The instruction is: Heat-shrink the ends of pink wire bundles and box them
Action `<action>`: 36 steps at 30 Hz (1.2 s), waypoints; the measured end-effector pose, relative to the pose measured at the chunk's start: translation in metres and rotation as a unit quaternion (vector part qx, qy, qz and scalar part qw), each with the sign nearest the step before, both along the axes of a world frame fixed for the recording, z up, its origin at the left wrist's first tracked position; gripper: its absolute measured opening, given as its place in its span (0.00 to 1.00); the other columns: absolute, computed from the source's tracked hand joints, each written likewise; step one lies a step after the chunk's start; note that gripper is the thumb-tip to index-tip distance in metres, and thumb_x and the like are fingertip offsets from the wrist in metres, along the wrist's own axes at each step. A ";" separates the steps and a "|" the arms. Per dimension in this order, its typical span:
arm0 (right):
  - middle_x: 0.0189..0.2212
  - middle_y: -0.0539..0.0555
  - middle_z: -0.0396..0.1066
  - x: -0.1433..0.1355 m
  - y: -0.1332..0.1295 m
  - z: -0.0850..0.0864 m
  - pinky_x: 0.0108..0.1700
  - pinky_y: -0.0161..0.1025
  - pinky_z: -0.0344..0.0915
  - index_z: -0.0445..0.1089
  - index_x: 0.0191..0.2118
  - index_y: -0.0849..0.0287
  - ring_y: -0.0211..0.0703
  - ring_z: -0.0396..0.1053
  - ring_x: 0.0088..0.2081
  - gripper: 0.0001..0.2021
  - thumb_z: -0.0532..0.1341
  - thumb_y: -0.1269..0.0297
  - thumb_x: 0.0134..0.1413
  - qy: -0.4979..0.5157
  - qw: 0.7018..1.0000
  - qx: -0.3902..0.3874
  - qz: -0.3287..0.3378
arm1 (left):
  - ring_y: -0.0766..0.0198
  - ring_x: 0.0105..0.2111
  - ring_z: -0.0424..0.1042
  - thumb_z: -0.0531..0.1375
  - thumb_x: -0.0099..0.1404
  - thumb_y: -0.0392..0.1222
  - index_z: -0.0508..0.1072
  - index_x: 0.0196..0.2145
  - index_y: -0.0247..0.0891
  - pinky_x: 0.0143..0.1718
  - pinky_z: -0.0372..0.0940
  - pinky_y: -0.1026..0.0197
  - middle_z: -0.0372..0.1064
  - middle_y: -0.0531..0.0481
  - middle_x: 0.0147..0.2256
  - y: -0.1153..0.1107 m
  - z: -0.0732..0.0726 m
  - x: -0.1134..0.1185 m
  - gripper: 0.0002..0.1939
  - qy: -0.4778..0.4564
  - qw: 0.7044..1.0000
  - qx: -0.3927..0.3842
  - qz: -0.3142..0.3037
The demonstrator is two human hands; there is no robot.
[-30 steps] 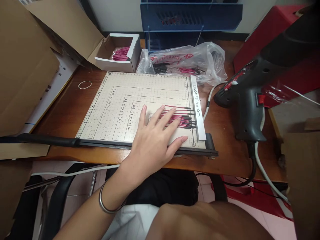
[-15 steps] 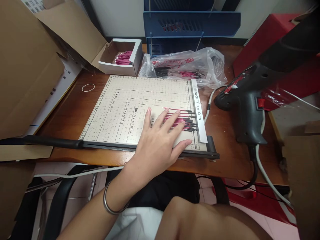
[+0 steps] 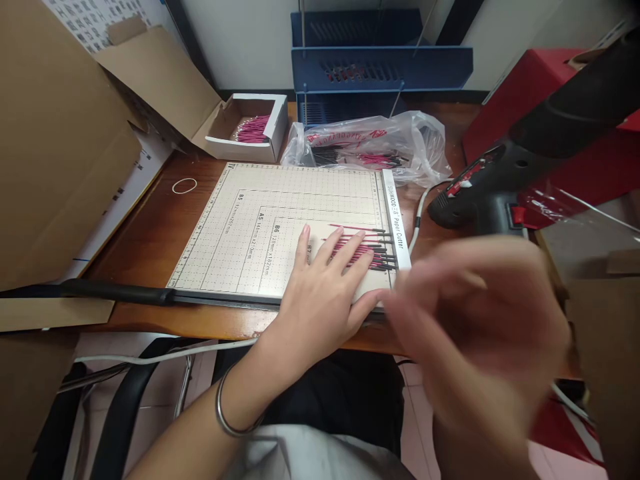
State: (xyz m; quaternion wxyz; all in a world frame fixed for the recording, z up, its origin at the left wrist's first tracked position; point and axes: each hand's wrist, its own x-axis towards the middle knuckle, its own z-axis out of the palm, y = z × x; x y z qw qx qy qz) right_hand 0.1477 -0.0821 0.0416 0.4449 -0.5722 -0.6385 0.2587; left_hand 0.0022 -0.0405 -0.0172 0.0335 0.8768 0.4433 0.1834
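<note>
My left hand (image 3: 323, 300) lies flat with fingers spread on the cream paper cutter board (image 3: 250, 227). Its fingertips rest over a row of red wires with black ends (image 3: 357, 250) near the board's right side. A metal bangle circles the left wrist. My right hand (image 3: 480, 313) is raised at the right, blurred by motion, its fingers curled in and thumb near the index finger. Whether it holds anything cannot be made out. The cutter's black handle (image 3: 117, 291) lies low along the board's front edge.
A small box (image 3: 280, 127) of pink wires and a plastic bag (image 3: 425, 143) of wires stand behind the board. A heat gun (image 3: 500, 167) is at the right, beside a red box (image 3: 545, 80). A rubber band (image 3: 185, 186) lies left on the table.
My right hand has risen from low in the view to beside the board's right edge, partly covering the heat gun. My left hand keeps its place on the wires. The view has shifted slightly.
</note>
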 end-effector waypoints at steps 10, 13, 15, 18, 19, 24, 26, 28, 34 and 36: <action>0.17 0.41 0.51 0.054 0.056 -0.038 0.23 0.32 0.50 0.65 0.46 0.52 0.31 0.52 0.20 0.15 0.67 0.59 0.55 -0.085 0.982 -0.159 -0.055 | 0.41 0.69 0.59 0.49 0.80 0.56 0.70 0.64 0.38 0.70 0.43 0.23 0.61 0.43 0.69 0.000 0.000 -0.002 0.27 0.007 1.000 0.009 -0.001; 0.17 0.40 0.52 0.055 0.058 -0.042 0.24 0.31 0.51 0.65 0.46 0.52 0.31 0.52 0.20 0.15 0.66 0.58 0.55 -0.089 0.979 -0.178 -0.050 | 0.41 0.69 0.59 0.49 0.80 0.56 0.71 0.64 0.39 0.70 0.43 0.23 0.61 0.42 0.69 0.000 0.000 -0.002 0.26 0.008 1.000 0.009 -0.001; 0.17 0.40 0.52 0.055 0.060 -0.044 0.24 0.31 0.51 0.65 0.46 0.52 0.31 0.53 0.20 0.15 0.66 0.57 0.55 -0.086 0.978 -0.180 -0.055 | 0.41 0.69 0.59 0.49 0.80 0.56 0.71 0.63 0.39 0.70 0.43 0.22 0.61 0.42 0.69 0.000 0.000 -0.001 0.26 0.008 1.000 0.010 -0.002; 0.17 0.40 0.53 0.055 0.062 -0.047 0.25 0.31 0.52 0.66 0.45 0.53 0.30 0.53 0.20 0.16 0.67 0.55 0.54 -0.082 0.981 -0.163 -0.068 | 0.41 0.69 0.59 0.48 0.80 0.56 0.71 0.63 0.39 0.70 0.44 0.23 0.61 0.42 0.69 0.001 0.001 0.001 0.26 0.009 1.000 0.012 -0.001; 0.17 0.40 0.53 0.055 0.062 -0.048 0.25 0.31 0.52 0.67 0.44 0.54 0.30 0.53 0.20 0.16 0.67 0.54 0.54 -0.078 0.982 -0.152 -0.078 | 0.41 0.69 0.59 0.48 0.80 0.56 0.71 0.63 0.39 0.70 0.43 0.23 0.61 0.42 0.69 0.001 0.001 0.002 0.27 0.010 1.000 0.012 0.000; 0.17 0.43 0.53 0.050 0.061 -0.055 0.24 0.33 0.50 0.68 0.34 0.59 0.30 0.51 0.20 0.17 0.66 0.48 0.55 -0.010 0.981 -0.119 -0.153 | 0.41 0.70 0.58 0.47 0.80 0.57 0.71 0.63 0.38 0.71 0.42 0.24 0.61 0.43 0.69 0.000 0.002 0.005 0.27 0.010 1.000 0.006 0.008; 0.18 0.43 0.53 0.047 0.059 -0.057 0.24 0.33 0.50 0.65 0.31 0.58 0.30 0.51 0.20 0.18 0.67 0.48 0.54 0.011 0.977 -0.122 -0.173 | 0.42 0.70 0.59 0.47 0.80 0.56 0.70 0.63 0.37 0.71 0.42 0.25 0.61 0.43 0.69 0.001 0.004 0.003 0.27 0.004 1.000 0.008 0.007; 0.20 0.44 0.57 0.045 0.055 -0.060 0.25 0.34 0.53 0.62 0.31 0.58 0.31 0.54 0.22 0.19 0.68 0.48 0.52 0.012 0.975 -0.108 -0.196 | 0.42 0.69 0.60 0.48 0.80 0.56 0.70 0.64 0.37 0.71 0.42 0.24 0.61 0.43 0.69 0.002 0.005 -0.001 0.27 -0.003 1.000 0.016 0.012; 0.54 0.58 0.73 0.042 0.038 -0.061 0.54 0.50 0.70 0.67 0.58 0.53 0.49 0.73 0.52 0.23 0.60 0.47 0.63 -0.048 0.979 -0.096 -0.173 | 0.40 0.68 0.61 0.49 0.80 0.55 0.73 0.61 0.37 0.70 0.41 0.23 0.64 0.42 0.67 0.000 0.005 -0.011 0.25 -0.004 0.999 0.032 0.022; 0.62 0.59 0.68 0.040 0.036 -0.062 0.62 0.54 0.66 0.63 0.66 0.51 0.53 0.69 0.61 0.26 0.57 0.48 0.66 -0.046 0.982 -0.124 -0.138 | 0.41 0.68 0.62 0.50 0.80 0.55 0.73 0.61 0.37 0.70 0.42 0.24 0.65 0.42 0.67 -0.002 0.003 -0.010 0.25 -0.006 0.999 0.032 0.019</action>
